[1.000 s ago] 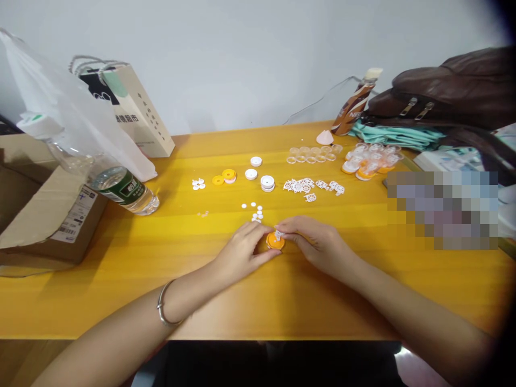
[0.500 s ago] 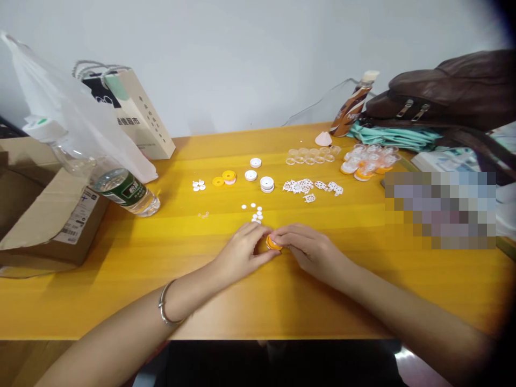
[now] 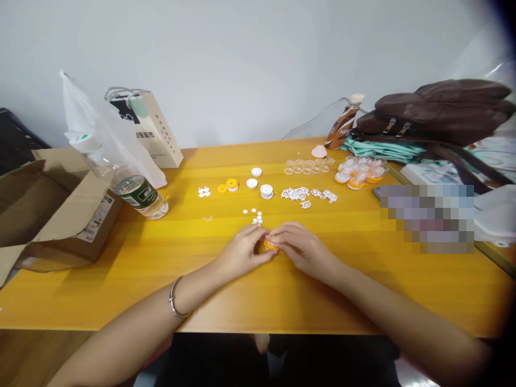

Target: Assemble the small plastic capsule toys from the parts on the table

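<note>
Between the thumb and forefinger of my left hand (image 3: 242,250) is a small orange round plastic piece (image 3: 271,245) with a pale rim, just over the table. The fingers of my right hand (image 3: 308,250) are closed together and meet on top of that piece. Anything pinched in them is hidden. Small white discs (image 3: 260,221) lie just beyond my fingertips. Farther off sit white round caps (image 3: 266,190), yellow-orange discs (image 3: 231,184), white spoked cut-outs (image 3: 296,193) and tiny white parts (image 3: 203,191).
Clear round covers (image 3: 308,166) stand in rows, beside a cluster of orange-and-clear pieces (image 3: 357,174). On the left are a cardboard box (image 3: 76,236), a leaning water bottle (image 3: 141,196) and a paper bag (image 3: 157,131). A brown bag (image 3: 435,115) and drink bottle (image 3: 342,126) occupy the back right.
The view has shifted slightly, so the surroundings appear moved. Both hands stay together on the orange piece, with the right fingers only slightly changed in position.
</note>
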Tool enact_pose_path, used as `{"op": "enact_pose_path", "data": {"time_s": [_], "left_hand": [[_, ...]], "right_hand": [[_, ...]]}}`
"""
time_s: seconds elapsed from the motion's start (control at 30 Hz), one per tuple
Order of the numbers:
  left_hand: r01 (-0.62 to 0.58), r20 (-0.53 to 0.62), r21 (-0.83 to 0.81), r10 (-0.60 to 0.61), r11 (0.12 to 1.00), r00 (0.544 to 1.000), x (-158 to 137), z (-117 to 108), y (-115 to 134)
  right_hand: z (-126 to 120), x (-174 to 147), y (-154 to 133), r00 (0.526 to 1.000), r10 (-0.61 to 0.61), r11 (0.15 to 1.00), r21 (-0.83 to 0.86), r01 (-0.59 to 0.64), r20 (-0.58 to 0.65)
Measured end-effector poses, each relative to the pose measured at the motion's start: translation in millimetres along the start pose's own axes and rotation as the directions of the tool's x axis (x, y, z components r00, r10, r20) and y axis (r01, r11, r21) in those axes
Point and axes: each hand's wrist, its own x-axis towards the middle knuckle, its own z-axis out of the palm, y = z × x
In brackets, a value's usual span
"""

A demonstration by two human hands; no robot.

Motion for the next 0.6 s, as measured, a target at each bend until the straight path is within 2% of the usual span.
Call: {"op": "enact_pose_path", "data": {"time_s": [0.07,0.13,0.2,0.3,0.37,0.5,0.6], "left_hand": [[0.008,-0.011,-0.018,-0.009,1.000,1.000,-0.5,-0.7,-1.6],[0.016,-0.031,-0.050,-0.018,0.999,0.999,-1.0,-2.8,-3.4],[0.013,-0.055,-0.089,-0.018,0.996,0.998,-1.6,-5.4,-4.8],[-0.020,-0.067,-0.123,0.012,0.992,0.998,-2.7,-6.9,-5.5],[-0.026,-0.081,-0.130,0.015,0.991,0.997,-4.1,-6.0,-4.7],[-0.005,-0.063,-0.140,-0.004,0.990,0.998,-5.4,-8.8,-1.8],[-0.055,0.000,-0.141,0.056,0.988,0.998,5.7,-22.5,-3.3]], "right_hand": [[-0.9,-0.2,-0.7,0.991,0.130,0.991,0.038,-0.129,-0.023],[-0.1,-0.7,-1.3,0.963,0.267,0.959,0.109,-0.261,-0.046],[3.1,-1.4,-1.4,0.936,0.353,0.907,0.244,-0.344,0.009],[9.8,-1.6,-1.3,0.896,0.416,0.767,0.470,-0.437,0.153],[12.2,-0.2,-1.7,0.856,0.475,0.651,0.573,-0.497,0.203],[8.2,4.8,-2.0,0.761,0.598,0.480,0.647,-0.592,0.253],[2.0,7.7,1.5,0.730,0.642,0.405,0.704,-0.583,0.236]]}}
